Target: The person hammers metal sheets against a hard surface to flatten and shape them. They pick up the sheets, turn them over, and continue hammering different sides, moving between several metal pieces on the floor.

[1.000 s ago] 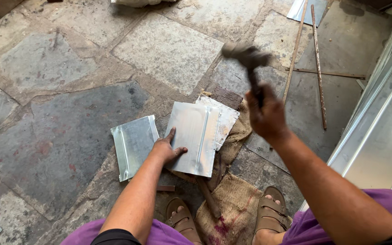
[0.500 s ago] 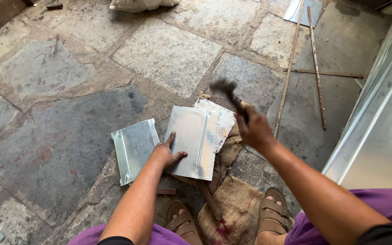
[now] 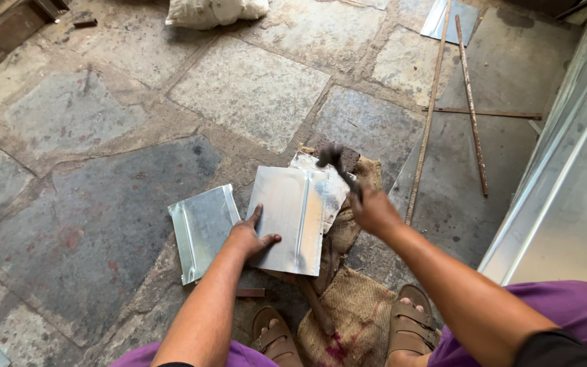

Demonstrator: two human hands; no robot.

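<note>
My left hand [image 3: 249, 234] presses flat on the near left corner of a folded sheet-metal piece [image 3: 290, 217] that lies on the stone floor. My right hand [image 3: 373, 209] grips the handle of a hammer [image 3: 338, 166]. The hammer's dark head is low, right over the far right edge of that sheet, and blurred by motion. A second shiny metal piece [image 3: 202, 230] lies just left of my left hand. Another sheet [image 3: 324, 178] sticks out from under the first one.
Burlap sacking [image 3: 358, 312] lies under the work and by my sandalled feet [image 3: 412, 326]. Long rusty rods [image 3: 470, 102] lie on the floor at the right, beside stacked metal sheets [image 3: 565, 197]. A white sack [image 3: 215, 12] sits at the far edge.
My right hand has swung the hammer down from head height toward the sheet's edge. The left hand has stayed on the sheet.
</note>
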